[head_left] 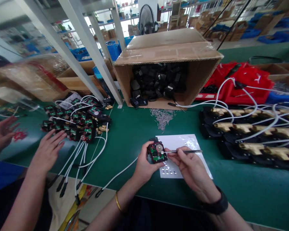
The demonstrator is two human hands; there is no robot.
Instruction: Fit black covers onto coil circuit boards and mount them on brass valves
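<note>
My left hand (144, 163) is closed around a small black module (156, 151) with a green circuit board and a white cable, held just above the green table (135, 128). My right hand (189, 165) pinches thin metal tweezers (185, 151), whose tip touches the top of the module. Under both hands lies a white sheet (178, 142) carrying several small shiny round parts (168, 170).
A co-worker's hands (48, 150) hover at the left near a pile of cabled modules (77, 120). A tipped cardboard box (166, 64) of black parts stands behind, small metal pins (162, 117) before it. Brass-fitted units with white cables (250, 134) fill the right; red bins (240, 80) behind.
</note>
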